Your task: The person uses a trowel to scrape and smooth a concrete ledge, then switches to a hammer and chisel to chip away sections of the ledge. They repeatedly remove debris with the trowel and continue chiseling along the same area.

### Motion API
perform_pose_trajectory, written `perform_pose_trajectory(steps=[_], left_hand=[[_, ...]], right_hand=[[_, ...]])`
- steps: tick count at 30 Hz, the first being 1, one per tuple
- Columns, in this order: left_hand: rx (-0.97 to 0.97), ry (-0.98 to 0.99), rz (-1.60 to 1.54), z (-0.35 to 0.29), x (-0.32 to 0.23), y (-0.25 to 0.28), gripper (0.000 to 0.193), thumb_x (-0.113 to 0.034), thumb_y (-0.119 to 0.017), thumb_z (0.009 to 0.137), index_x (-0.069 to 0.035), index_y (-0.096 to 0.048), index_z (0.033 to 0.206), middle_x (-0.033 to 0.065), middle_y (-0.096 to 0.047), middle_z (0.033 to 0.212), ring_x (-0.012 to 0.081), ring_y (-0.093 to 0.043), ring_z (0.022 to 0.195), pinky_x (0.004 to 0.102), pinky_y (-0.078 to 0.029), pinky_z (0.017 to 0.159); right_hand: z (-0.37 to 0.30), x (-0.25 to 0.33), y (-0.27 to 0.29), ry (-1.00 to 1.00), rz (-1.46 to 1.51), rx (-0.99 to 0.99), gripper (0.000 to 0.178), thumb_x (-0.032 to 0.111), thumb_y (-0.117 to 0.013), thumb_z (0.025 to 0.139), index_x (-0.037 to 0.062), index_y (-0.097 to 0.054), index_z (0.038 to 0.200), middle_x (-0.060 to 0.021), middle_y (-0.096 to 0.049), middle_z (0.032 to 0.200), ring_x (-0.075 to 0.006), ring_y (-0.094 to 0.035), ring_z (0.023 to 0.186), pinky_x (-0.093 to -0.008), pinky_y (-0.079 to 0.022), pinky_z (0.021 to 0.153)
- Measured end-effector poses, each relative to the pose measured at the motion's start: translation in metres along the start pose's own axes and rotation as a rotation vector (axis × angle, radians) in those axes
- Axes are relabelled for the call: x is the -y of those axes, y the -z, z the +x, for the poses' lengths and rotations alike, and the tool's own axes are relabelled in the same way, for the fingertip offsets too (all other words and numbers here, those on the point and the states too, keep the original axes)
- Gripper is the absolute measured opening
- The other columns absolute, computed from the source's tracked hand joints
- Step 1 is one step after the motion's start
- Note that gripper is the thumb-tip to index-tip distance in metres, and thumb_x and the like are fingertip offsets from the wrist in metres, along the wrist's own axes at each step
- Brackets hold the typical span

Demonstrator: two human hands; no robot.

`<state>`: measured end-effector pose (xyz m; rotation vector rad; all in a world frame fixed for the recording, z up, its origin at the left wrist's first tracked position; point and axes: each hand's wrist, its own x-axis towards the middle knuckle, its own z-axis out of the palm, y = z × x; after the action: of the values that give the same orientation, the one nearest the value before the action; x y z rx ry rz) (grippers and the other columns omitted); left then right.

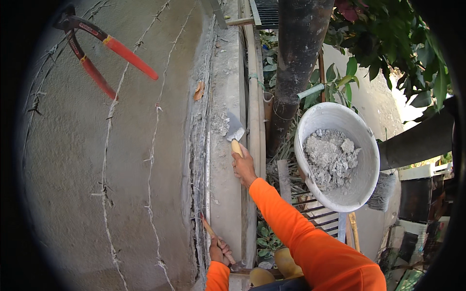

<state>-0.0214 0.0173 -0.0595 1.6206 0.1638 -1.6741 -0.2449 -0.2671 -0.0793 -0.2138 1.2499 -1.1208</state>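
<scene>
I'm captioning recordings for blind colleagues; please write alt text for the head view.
A person's right hand holds a wooden-handled trowel beside crumbly grey mortar on a concrete ledge; the left hand grips a wooden-handled tool. A white bucket of mortar is at right, red-handled pliers and barbed wire at left.

Your right hand (244,166) gripping a trowel (236,132) by its wooden handle, blade beside crumbly grey mix (221,124) on the concrete ledge (226,194), your left hand (220,250) lower down around a wooden-handled tool (209,228), a whitish bucket (370,169) of grey clumps (332,157) to your right, red-handled pliers (130,57) by barbed wire (108,136) upper left.
</scene>
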Motion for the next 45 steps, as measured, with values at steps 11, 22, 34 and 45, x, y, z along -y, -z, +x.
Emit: perform_pose_trajectory(steps=[11,22,34,45], left_hand=[[-0.041,0.01,0.002,-0.003,-0.003,-0.009,0.033,-0.048,-0.045,0.111,-0.02,-0.055,0.098,-0.0045,-0.042,0.066,0.0106,-0.036,0.05,0.0277,-0.031,0.046],[-0.006,0.001,-0.027,-0.001,-0.001,-0.006,0.032,-0.047,-0.044,0.111,-0.019,-0.054,0.099,-0.0036,-0.042,0.068,0.0099,-0.037,0.052,0.0271,-0.031,0.048],[0.007,-0.002,-0.016,0.007,0.003,0.001,0.033,-0.049,-0.048,0.11,-0.019,-0.054,0.099,-0.004,-0.042,0.066,0.0101,-0.037,0.051,0.0277,-0.031,0.046],[-0.054,-0.013,-0.037,0.016,0.009,0.004,0.033,-0.051,-0.048,0.109,-0.019,-0.054,0.1,-0.0041,-0.042,0.066,0.0097,-0.037,0.05,0.0272,-0.032,0.046]], right_hand=[[0.021,-0.011,-0.014,-0.008,0.159,0.233,0.067,0.022,-0.06,0.103,0.0342,-0.033,0.163,-0.0006,-0.05,0.077,-0.0068,-0.036,0.048,-0.0241,-0.029,0.04],[0.046,0.008,-0.014,-0.038,0.384,0.353,0.062,0.025,-0.06,0.103,0.0324,-0.037,0.16,-0.0013,-0.05,0.078,-0.0082,-0.039,0.05,-0.0233,-0.029,0.039],[-0.113,0.08,-0.009,-0.038,0.467,0.407,0.063,0.028,-0.055,0.106,0.0335,-0.029,0.163,-0.001,-0.05,0.081,-0.0047,-0.034,0.046,-0.0201,-0.028,0.038],[-0.342,0.185,0.11,0.013,0.975,0.4,0.045,0.047,-0.046,0.11,0.0056,-0.045,0.091,-0.002,-0.047,0.078,-0.0081,-0.037,0.044,-0.0246,-0.03,0.035]])
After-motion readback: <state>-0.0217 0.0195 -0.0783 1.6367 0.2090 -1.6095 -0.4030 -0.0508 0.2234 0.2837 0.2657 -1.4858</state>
